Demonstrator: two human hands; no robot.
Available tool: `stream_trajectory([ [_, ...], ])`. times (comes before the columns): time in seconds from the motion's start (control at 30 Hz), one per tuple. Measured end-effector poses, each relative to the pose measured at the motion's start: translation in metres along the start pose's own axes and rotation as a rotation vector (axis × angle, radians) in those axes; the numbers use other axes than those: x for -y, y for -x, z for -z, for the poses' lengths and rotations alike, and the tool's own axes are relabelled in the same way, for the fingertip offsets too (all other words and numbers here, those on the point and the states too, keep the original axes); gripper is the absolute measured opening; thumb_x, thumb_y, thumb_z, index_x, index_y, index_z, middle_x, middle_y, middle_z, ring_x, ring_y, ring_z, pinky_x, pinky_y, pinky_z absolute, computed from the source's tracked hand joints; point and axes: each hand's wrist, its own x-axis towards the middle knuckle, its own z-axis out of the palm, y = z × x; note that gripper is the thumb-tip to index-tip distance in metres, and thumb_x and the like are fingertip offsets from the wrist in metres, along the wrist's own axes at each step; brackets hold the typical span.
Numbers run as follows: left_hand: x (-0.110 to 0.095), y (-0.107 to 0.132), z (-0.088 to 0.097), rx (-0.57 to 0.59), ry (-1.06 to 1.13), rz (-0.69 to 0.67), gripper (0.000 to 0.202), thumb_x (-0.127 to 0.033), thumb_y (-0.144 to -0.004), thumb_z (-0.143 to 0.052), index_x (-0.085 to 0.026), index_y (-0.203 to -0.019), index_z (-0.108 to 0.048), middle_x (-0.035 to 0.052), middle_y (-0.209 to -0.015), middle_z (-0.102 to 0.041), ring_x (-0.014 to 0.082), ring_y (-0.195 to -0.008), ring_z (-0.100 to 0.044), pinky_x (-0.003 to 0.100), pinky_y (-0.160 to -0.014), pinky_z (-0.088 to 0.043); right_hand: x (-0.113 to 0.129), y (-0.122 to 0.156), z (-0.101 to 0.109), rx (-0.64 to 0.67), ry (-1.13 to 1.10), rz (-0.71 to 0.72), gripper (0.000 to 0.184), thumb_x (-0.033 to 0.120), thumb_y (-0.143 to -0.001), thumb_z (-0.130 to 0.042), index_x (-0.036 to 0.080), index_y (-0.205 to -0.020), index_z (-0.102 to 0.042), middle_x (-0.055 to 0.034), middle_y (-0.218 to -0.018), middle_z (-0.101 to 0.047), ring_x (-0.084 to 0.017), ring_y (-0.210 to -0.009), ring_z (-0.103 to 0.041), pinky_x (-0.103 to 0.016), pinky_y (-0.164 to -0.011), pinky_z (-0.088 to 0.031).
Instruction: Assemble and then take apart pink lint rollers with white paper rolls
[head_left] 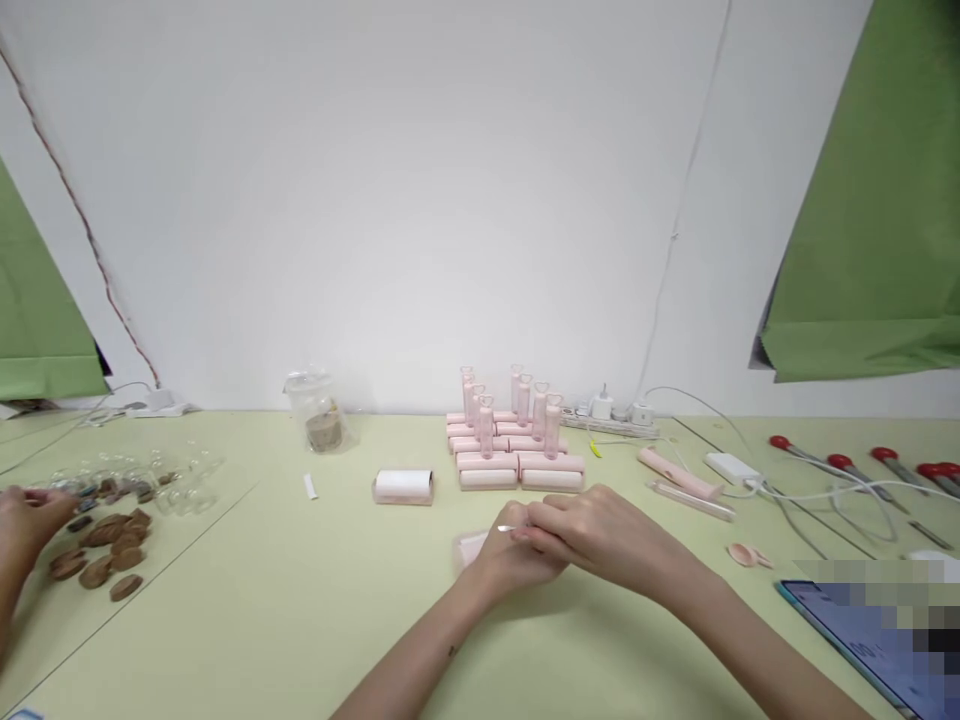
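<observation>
Both my hands meet at the middle of the pale green table. My left hand (504, 562) is closed around a small pale pink roller piece (468, 548), of which only the left end shows. My right hand (592, 530) lies over the left one, its fingers pinched on a thin white strip (505, 527) at the top of that piece. Just beyond them lies a stack of pink rollers (517, 462) with several clear pink tubes (517, 405) standing on it. A white roll (403, 486) lies to the left of the stack.
Another person's hand (26, 520) at the far left reaches among brown discs (105, 555) and small glass bottles (150, 478). A clear jar (316, 412) stands near the wall. Pink handles (679, 472), a power strip (611, 416), cables, red-tipped tools (862, 465) and a tablet (877, 640) lie at right.
</observation>
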Motion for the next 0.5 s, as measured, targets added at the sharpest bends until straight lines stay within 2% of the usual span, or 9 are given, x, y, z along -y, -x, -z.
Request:
stream_trajectory([
  [0.17,-0.016,0.008,-0.003,0.072,0.012,-0.067,0.032,-0.009,-0.055,-0.042,-0.020,-0.040,-0.016,-0.0044,-0.039,-0.020,0.0078,-0.041,-0.017,0.028,-0.044,-0.013,-0.001,0.005,0.012,0.004,-0.029,0.032,0.052,0.036,-0.094,-0.017,0.018,-0.065,-0.056,0.0008,-0.048,-0.051,-0.009,-0.039,-0.037,-0.024,-0.041,-0.016],
  [0.27,-0.020,0.015,-0.006,0.154,0.110,-0.146,0.029,-0.011,-0.052,-0.046,-0.019,-0.039,-0.022,-0.0050,-0.038,-0.026,0.0068,-0.041,-0.023,0.026,-0.043,-0.016,-0.007,0.007,0.019,0.032,-0.252,0.005,0.053,0.042,-0.092,-0.021,0.018,-0.052,-0.047,0.0034,-0.043,-0.042,-0.008,-0.037,-0.034,-0.022,-0.040,-0.020],
  [0.3,-0.020,0.016,-0.006,0.142,0.202,-0.135,0.027,-0.012,-0.052,-0.048,-0.019,-0.039,-0.025,-0.0054,-0.038,-0.028,0.0065,-0.040,-0.025,0.025,-0.042,-0.018,-0.012,0.007,0.020,0.027,-0.341,-0.059,0.053,0.044,-0.091,-0.022,0.018,-0.050,-0.042,0.0040,-0.042,-0.040,-0.008,-0.038,-0.034,-0.020,-0.040,-0.022],
  [0.37,-0.017,0.014,-0.006,0.036,0.402,-0.047,0.025,-0.017,-0.056,-0.048,-0.019,-0.041,-0.028,-0.0061,-0.039,-0.029,0.0056,-0.040,-0.026,0.023,-0.041,-0.019,-0.027,0.007,0.021,-0.017,-0.433,-0.286,0.051,0.047,-0.090,-0.021,0.019,-0.052,-0.038,0.0038,-0.045,-0.040,-0.009,-0.042,-0.039,-0.020,-0.043,-0.028],
  [0.43,-0.011,0.009,-0.005,-0.091,0.523,0.067,0.027,-0.023,-0.063,-0.045,-0.020,-0.043,-0.027,-0.0070,-0.038,-0.026,0.0047,-0.039,-0.025,0.021,-0.040,-0.019,-0.051,0.011,0.016,-0.016,-0.368,-0.584,0.045,0.046,-0.089,-0.021,0.020,-0.058,-0.041,0.0022,-0.052,-0.046,-0.012,-0.049,-0.046,-0.021,-0.046,-0.032],
  [0.5,-0.005,0.004,-0.002,-0.111,0.557,0.109,0.029,-0.029,-0.069,-0.043,-0.021,-0.046,-0.026,-0.0080,-0.037,-0.026,0.0043,-0.036,-0.025,0.019,-0.038,-0.020,-0.079,0.021,0.004,0.098,-0.220,-0.827,0.036,0.042,-0.086,-0.027,0.021,-0.062,-0.044,0.0011,-0.056,-0.051,-0.015,-0.052,-0.049,-0.022,-0.046,-0.033],
])
